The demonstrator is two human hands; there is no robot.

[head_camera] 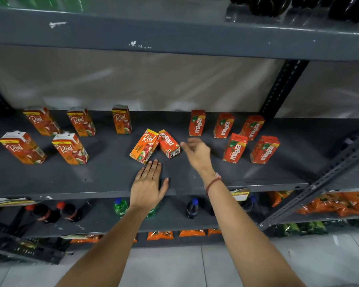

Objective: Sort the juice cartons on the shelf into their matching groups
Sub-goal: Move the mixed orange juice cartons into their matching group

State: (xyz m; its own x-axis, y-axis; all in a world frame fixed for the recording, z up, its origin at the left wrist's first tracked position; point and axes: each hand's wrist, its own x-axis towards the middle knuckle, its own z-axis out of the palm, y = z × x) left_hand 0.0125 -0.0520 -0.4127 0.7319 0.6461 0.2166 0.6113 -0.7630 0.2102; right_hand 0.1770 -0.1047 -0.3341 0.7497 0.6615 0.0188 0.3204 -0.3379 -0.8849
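Observation:
On the grey shelf (104, 179), several Real cartons (71, 149) stand at the left and several Maaza cartons (235, 149) stand at the right. In the middle two cartons lie flat, touching: a Real apple carton (143, 146) and a Maaza carton (170, 144). My left hand (147, 185) rests flat on the shelf just in front of the lying Real carton, fingers together, holding nothing. My right hand (196, 151) hovers just right of the lying Maaza carton, fingers spread and empty.
A shelf board (174, 36) overhangs above with dark bottles (278, 5) on it. Below, soda bottles (68, 211) stand on the lower shelf and orange snack packets (330, 204) lie at the right. A slanted metal brace (319, 179) crosses at the right.

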